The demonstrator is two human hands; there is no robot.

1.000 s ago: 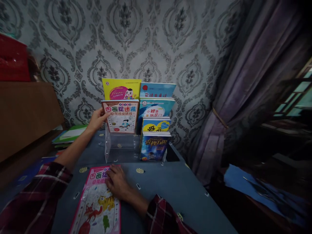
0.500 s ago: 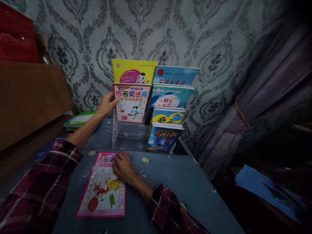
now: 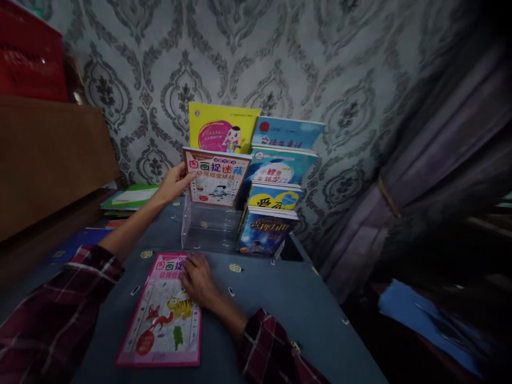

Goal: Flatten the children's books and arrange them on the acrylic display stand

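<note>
My left hand (image 3: 175, 183) grips the left edge of a brown-bordered picture book (image 3: 218, 178), thumb in front and fingers behind. The book leans towards me in the left column of a clear plastic book rack (image 3: 208, 242). Behind it stands a yellow book (image 3: 222, 114). On the table lies a pink-bordered picture book (image 3: 168, 341) with a fox and a tiger on its cover. My right hand (image 3: 201, 282) rests on the upper right of that pink book, fingers laid over its title and nothing in the grasp.
Several books, including a dark blue one (image 3: 262, 234), fill the rack's right column. Green-covered books (image 3: 134, 196) lie at the back left, beside a large cardboard box (image 3: 52, 165). A patterned wall (image 3: 160, 106) is behind the table; a curtain (image 3: 360, 224) hangs at right.
The brown-bordered book's top has tipped towards me, showing more of the yellow book behind. My left hand has kept its hold; my right hand still rests on the pink book. The view has shifted slightly.
</note>
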